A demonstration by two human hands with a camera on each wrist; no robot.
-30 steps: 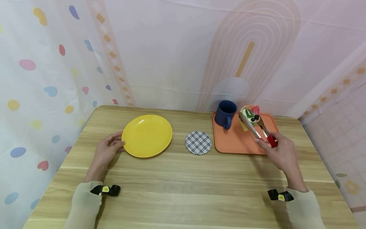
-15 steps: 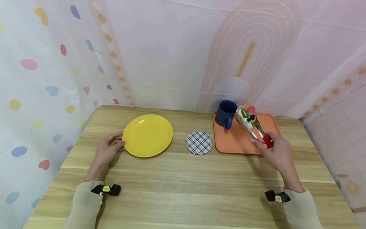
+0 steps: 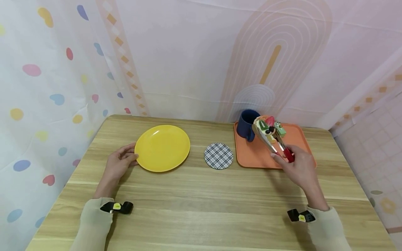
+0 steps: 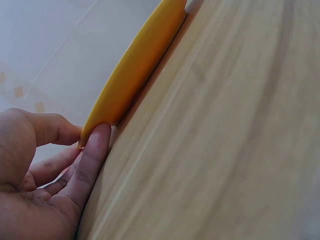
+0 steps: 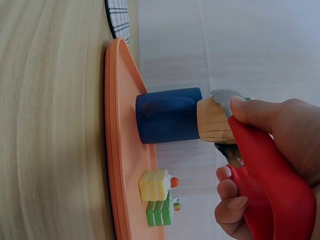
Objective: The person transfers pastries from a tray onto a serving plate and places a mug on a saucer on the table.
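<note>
My left hand (image 3: pixel 118 163) pinches the left rim of a round yellow plate (image 3: pixel 162 148) lying on the table; the left wrist view shows thumb and fingers at the plate's edge (image 4: pixel 135 70). In my right hand (image 3: pixel 301 167) are metal tongs with red handles (image 3: pixel 288 155). Between the tong tips is a fruit tart (image 3: pixel 265 125) with a ribbed tan base (image 5: pixel 214 121), raised above the orange tray (image 3: pixel 254 157). A yellow cake slice (image 5: pixel 154 185) and a green cake slice (image 5: pixel 160 213) sit side by side on the tray.
A dark blue mug (image 3: pixel 245 124) stands on the tray's back left, close to the tart. Between plate and tray lies a round checked coaster (image 3: pixel 218 156) on the wooden table (image 3: pixel 201 209). A patterned curtain (image 3: pixel 182 52) hangs behind the table.
My right hand has moved left with the tongs and the tart, towards the mug. The green slice has come into sight behind the tongs. My left hand stays at the plate.
</note>
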